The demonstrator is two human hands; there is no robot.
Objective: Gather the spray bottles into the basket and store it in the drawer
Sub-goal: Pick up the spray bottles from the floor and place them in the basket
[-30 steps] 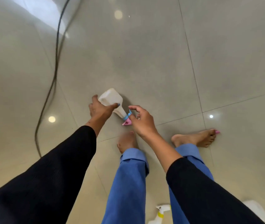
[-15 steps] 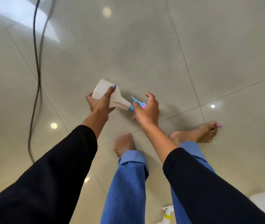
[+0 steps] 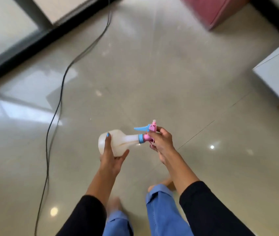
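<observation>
Glossy cream floor tiles (image 3: pixel 152 79) fill most of the view, and every place below is given relative to the spray bottle (image 3: pixel 118 143), which is held level in mid-air above them, clear of the floor. Its translucent white body points to the person's left and its pink-and-blue trigger head (image 3: pixel 148 132) to the right. The left hand (image 3: pixel 110 156) cups the round body from beneath, one finger laid up over the side, so it carries the weight. The right hand (image 3: pixel 160 142) pinches the trigger head by the nozzle end, which keeps the bottle from rolling; two grips suit a smooth, bulbous shape, I judge. A black cable (image 3: pixel 58 106) snakes across the floor well left of the bottle. Far beyond the bottle, at the top edge, sits a blurred pink object (image 3: pixel 215 12); whether it is the basket cannot be told. A white furniture corner (image 3: pixel 278 74) lies beyond and to the right. No drawer is plainly visible. The bottle seems mid-carry, not yet stowed.
</observation>
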